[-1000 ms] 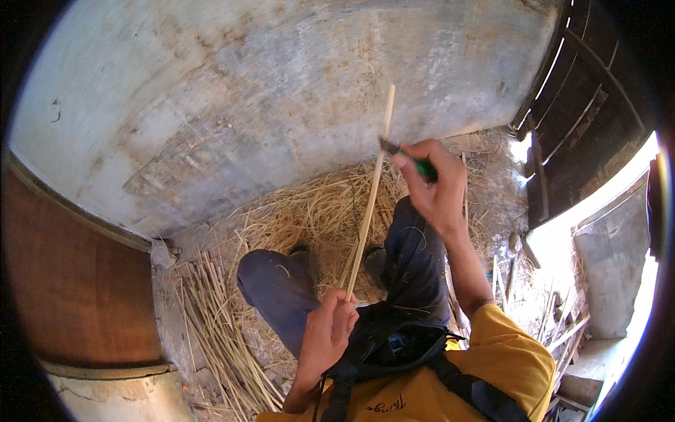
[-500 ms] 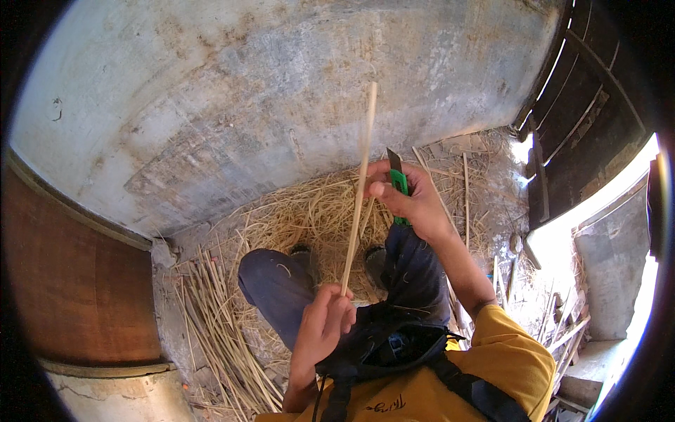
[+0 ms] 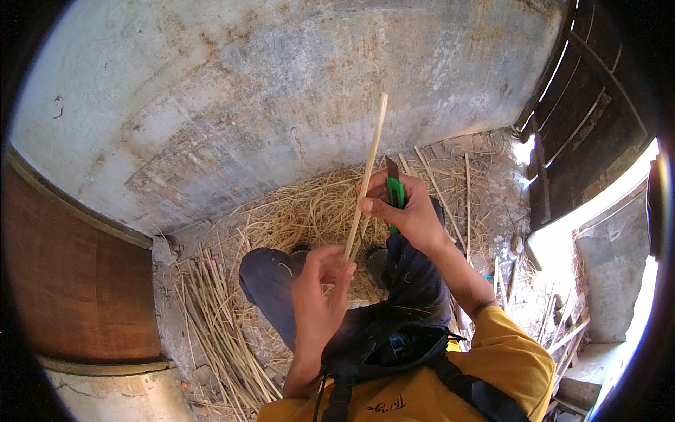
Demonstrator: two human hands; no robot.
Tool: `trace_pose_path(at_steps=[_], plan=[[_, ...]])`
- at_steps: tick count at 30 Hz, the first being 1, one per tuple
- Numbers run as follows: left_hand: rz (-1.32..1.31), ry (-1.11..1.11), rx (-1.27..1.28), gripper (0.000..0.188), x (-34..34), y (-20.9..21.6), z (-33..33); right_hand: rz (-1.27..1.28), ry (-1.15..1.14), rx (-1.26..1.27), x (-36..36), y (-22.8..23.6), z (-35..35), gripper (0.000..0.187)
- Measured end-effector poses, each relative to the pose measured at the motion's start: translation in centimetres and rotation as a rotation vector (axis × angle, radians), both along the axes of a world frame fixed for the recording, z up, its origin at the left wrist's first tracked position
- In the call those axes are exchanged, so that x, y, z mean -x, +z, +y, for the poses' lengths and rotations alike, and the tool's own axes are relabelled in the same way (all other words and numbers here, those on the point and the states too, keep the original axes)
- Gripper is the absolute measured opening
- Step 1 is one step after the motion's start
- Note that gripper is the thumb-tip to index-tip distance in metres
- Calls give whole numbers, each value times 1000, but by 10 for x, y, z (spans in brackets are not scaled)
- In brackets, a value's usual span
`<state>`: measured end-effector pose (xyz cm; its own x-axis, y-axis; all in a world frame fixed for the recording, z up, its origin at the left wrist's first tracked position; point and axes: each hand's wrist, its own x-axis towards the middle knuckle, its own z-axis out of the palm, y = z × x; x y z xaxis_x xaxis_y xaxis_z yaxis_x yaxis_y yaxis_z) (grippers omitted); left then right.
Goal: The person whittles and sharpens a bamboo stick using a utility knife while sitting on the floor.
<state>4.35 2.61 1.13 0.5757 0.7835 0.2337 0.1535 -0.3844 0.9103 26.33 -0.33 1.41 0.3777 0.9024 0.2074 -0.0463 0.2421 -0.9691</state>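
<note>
A thin, pale strip of bamboo or wood (image 3: 375,141) stands slanted in front of me, its top end leaning slightly right. My left hand (image 3: 322,288) grips it at the lower end between thumb and fingers. Higher up, my right hand (image 3: 404,211) pinches the strip between thumb and fingertips. That same hand also holds a green utility knife (image 3: 396,193), tucked against the fingers, with its dark blade (image 3: 391,168) out and pointing up. The blade is beside the strip, apart from it.
Curled shavings (image 3: 309,211) cover the floor around my feet. A pile of long strips (image 3: 221,330) lies at left. Ahead rises a stained grey wall (image 3: 316,91); a brown wooden panel (image 3: 81,274) stands left, dark boards (image 3: 583,119) right. A black bag (image 3: 380,352) hangs at my waist.
My left hand has moved up, nearer the right hand. The strip has shifted slightly right and down at its top. My right hand has dropped a little, still with the knife.
</note>
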Motion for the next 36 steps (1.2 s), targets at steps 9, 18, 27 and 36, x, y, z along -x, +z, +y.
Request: trace_pose_path(at_steps=[9, 18, 27, 36], plan=[[-141, 34, 198, 17, -7, -4, -3, -42, -43, 1, 5, 11, -9, 35], [-170, 72, 186, 19, -9, -2, -1, -738, -118, -336, 8, 4, -19, 40], [-237, 68, 201, 20, -11, 2, -3, -934, -218, -312, 22, 1, -32, 26], [-298, -78, 381, 23, -5, 4, -5, -630, -293, -111, 22, 4, -28, 30]])
